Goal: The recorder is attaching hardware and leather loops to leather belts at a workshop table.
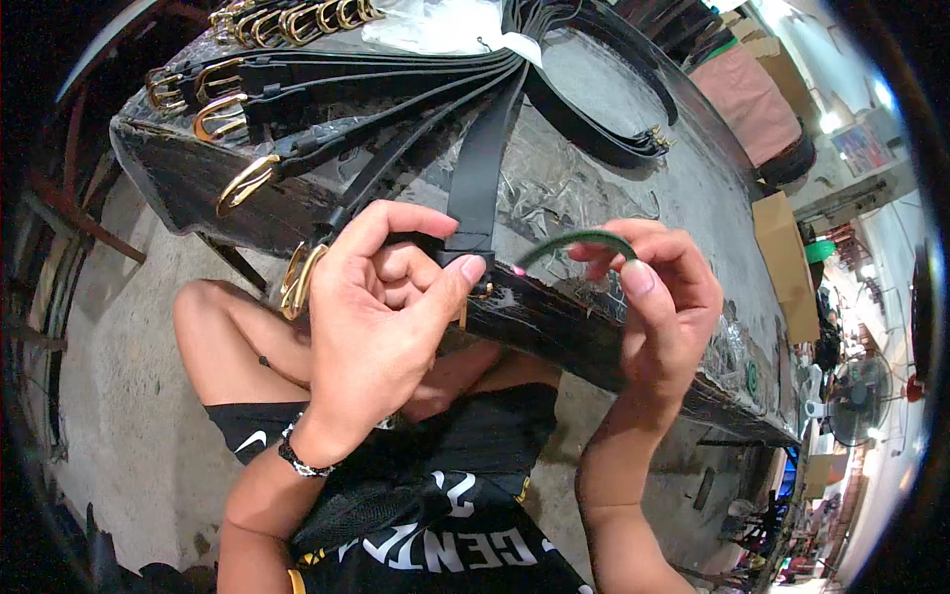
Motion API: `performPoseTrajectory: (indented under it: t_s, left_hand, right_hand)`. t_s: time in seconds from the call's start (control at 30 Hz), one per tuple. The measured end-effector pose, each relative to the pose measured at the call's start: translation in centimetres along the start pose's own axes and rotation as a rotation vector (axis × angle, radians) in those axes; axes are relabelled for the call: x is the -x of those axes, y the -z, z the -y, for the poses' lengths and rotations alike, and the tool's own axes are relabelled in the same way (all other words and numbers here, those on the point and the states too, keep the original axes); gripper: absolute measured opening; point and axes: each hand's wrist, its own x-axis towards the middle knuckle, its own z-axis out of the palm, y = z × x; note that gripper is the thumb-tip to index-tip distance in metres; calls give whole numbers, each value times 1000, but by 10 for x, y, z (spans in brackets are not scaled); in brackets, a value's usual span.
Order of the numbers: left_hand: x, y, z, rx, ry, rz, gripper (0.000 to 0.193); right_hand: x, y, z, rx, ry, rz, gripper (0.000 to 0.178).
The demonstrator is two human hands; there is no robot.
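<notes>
My left hand (371, 322) pinches a black belt (475, 188) between thumb and fingers, near the stitched loop and buckle end at the table's front edge. In my right hand (665, 307), thumb and fingers grip a curved dark green piece of mosquito coil (584, 238). Its tip glows pinkish red, close to the right side of the belt loop; whether it touches cannot be made out. Below my left fingers the belt's buckle is mostly hidden. More black belts with gold buckles (247, 186) fan out leftward from a white tie (522, 48).
The dark worktable (604, 198) has a scuffed, plastic-covered top. A looped belt bundle (604, 144) lies at the back right, and several gold buckles (297, 20) at the far left. Beyond the right edge are a cardboard sheet (785, 262) and a fan (859, 401).
</notes>
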Motion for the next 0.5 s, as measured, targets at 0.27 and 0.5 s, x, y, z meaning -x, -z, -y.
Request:
performPoseTrajectory:
  t_s: [0.27,0.5]
  left_hand:
    - [2,-6,16,236,64,-70,26]
    - [4,-4,25,304,32,-73,22]
  right_hand:
    - [0,-37,-16,-26,125,-174,9]
    - [3,-41,-26,175,243,-185,7]
